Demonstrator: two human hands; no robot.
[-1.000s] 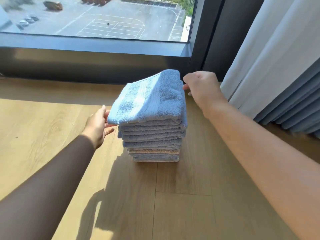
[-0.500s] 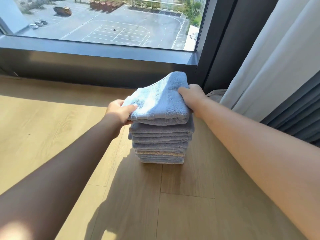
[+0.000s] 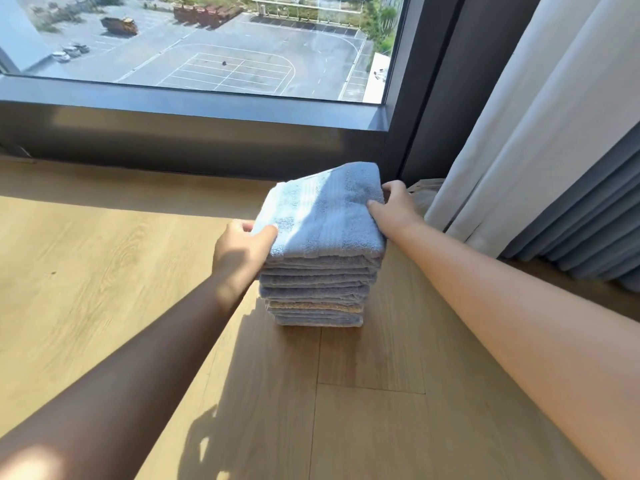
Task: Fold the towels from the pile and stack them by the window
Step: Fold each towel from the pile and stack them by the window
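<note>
A stack of folded towels (image 3: 317,289) stands on the wooden floor just in front of the window. Most are blue-grey, and one beige towel lies low in the stack. The top towel (image 3: 329,216) is light blue with a woven band. My left hand (image 3: 242,249) grips the top towel's left front corner, thumb on top. On the right edge of the same towel, my right hand (image 3: 394,209) holds on with its fingers curled over the side. The pile of unfolded towels is out of view.
The dark window frame (image 3: 194,133) runs along the floor behind the stack. White and grey-blue curtains (image 3: 540,168) hang to the right, close to the stack. Light wooden floor (image 3: 86,271) spreads to the left and front, partly in sunlight.
One second ago both hands were off the stack at its sides. They have closed in on the top towel and now hold its left and right edges. The towel lies flatter.
</note>
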